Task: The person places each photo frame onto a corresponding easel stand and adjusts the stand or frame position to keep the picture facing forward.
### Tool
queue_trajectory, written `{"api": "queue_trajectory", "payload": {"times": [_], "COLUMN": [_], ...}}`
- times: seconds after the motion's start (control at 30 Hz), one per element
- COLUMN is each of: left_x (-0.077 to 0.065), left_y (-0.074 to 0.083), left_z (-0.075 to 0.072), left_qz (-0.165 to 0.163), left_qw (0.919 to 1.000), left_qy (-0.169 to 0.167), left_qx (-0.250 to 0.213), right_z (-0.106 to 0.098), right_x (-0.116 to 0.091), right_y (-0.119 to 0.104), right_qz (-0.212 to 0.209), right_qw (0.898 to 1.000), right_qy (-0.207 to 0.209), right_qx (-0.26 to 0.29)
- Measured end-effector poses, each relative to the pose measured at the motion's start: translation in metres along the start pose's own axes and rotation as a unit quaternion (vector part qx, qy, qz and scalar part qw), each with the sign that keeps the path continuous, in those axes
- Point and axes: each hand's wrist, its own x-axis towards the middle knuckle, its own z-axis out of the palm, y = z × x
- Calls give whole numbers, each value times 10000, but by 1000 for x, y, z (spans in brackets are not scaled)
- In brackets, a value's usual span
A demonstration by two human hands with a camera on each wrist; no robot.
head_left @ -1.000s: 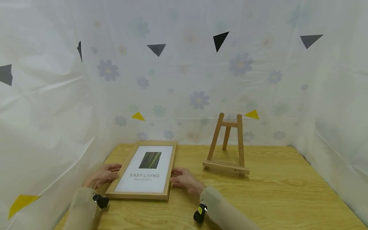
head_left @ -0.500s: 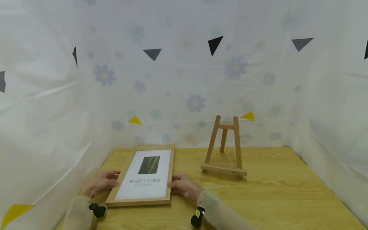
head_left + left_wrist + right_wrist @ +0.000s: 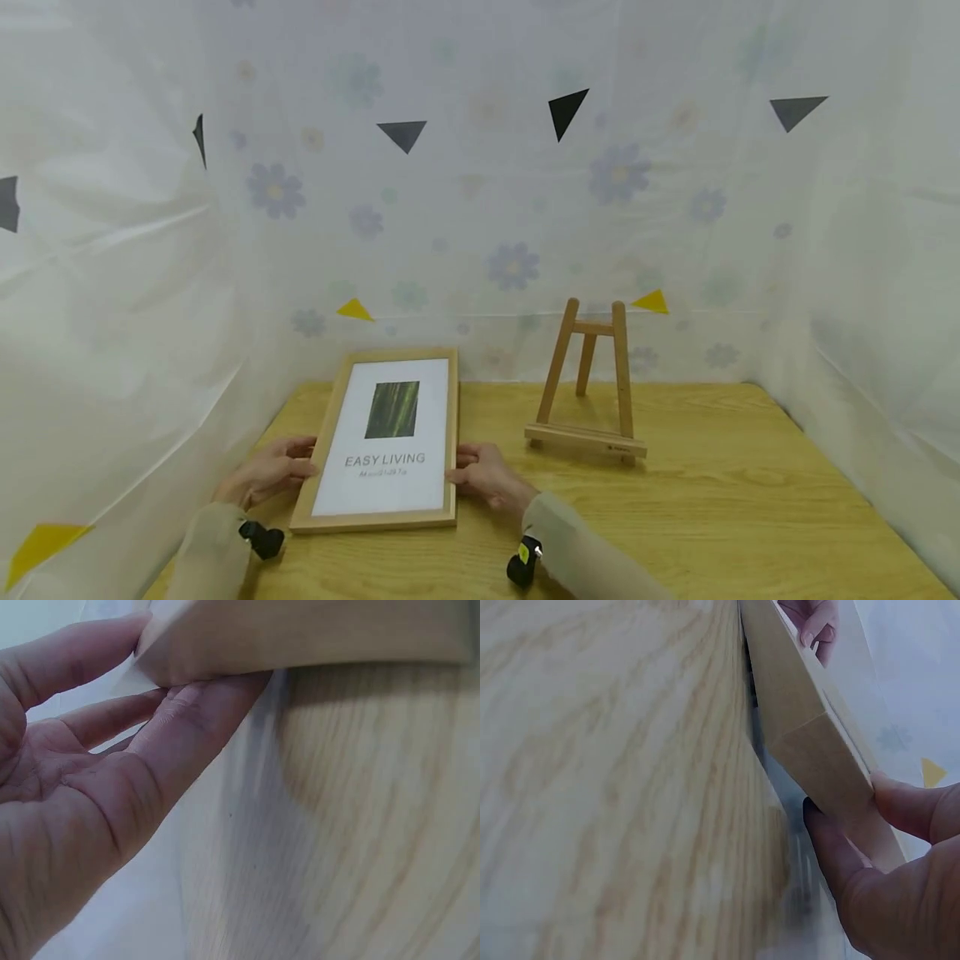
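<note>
A picture frame (image 3: 390, 492) with a light wood border, a white mat reading "EASY LIVING" and a dark green picture stands tilted, its far end raised off the table. On its left side my left hand (image 3: 266, 473) pinches the border. My right hand (image 3: 491, 479) grips the opposite side at about the same height. The left wrist view has the thumb (image 3: 82, 656) at the front and a finger under the frame's edge. In the right wrist view, the thumb (image 3: 911, 806) lies on the front and a finger reaches behind. The frame's back is hidden.
A small wooden easel (image 3: 585, 439) stands to the right of the frame, towards the back of the wood-grain table (image 3: 735, 517). White flowered sheeting (image 3: 480, 208) with black and yellow triangles hangs behind and along both sides.
The far end of the picture frame has risen, so it now faces me more steeply. The frame has shifted slightly right, both hands still on its sides. The easel has stayed in place.
</note>
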Motion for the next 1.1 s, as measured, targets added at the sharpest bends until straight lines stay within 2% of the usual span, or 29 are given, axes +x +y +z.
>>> {"api": "queue_trajectory", "payload": {"times": [0.17, 0.3, 0.53, 0.7, 0.83, 0.93, 1.1], "left_x": [3, 2, 1, 1, 3, 6, 9], "left_y": [0, 3, 6, 6, 7, 9, 11], "left_z": [-1, 0, 1, 3, 3, 5, 10], "left_qz": [58, 24, 66, 126, 194, 185, 204], "left_qw": [9995, 9975, 9911, 9839, 9800, 9807, 9849], "left_qy": [-141, -233, -582, -876, -1100, -1150, -979], "left_qx": [-260, -661, -1193, -1555, -1646, -1571, -1417], "right_z": [-4, -7, -12, -16, -20, -24, -31], "right_x": [-3, -4, 1, 1, 1, 0, -4], "right_y": [-7, -8, -7, -9, -11, -11, -10], "right_qz": [-128, -231, -556, -505, -473, -487, -492], "right_qw": [9997, 9994, 9979, 9982, 9984, 9981, 9983], "right_qy": [26, 23, 152, 168, 206, 216, 97], "right_qx": [-203, -271, -299, -259, -238, -299, -294]}}
